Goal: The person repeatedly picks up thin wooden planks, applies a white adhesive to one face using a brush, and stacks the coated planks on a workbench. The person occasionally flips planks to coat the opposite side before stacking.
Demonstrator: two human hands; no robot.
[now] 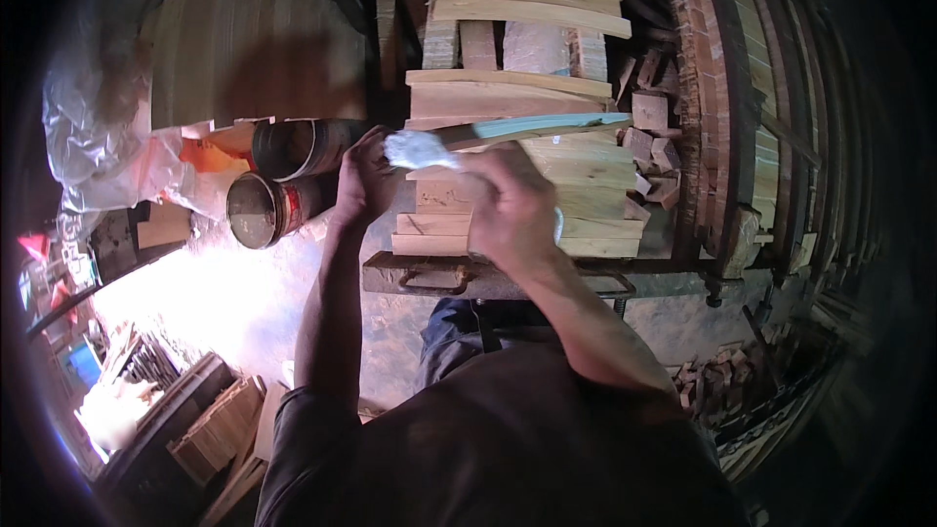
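Observation:
My left hand [365, 178] is closed at the left end of a long wooden strip [547, 126]. Pale blue-white paste coats the right part of that strip, while its left part near the hand is bare and dark. My right hand [511, 200] grips a brush [418, 149] whose head is thick with the same white paste. The brush head rests at the strip's left end, close to my left fingers. Its handle is mostly hidden in my right hand. Under the strip lie pale wooden boards [527, 98], side by side across a bench.
Two round cans [256, 210] stand left of the bench, near clear plastic sheeting [93, 146] and a stacked wood panel [244, 49]. Small wood blocks [652, 109] and dark metal rails [717, 117] are at the right. A metal bar with handles [429, 278] edges the bench's near side.

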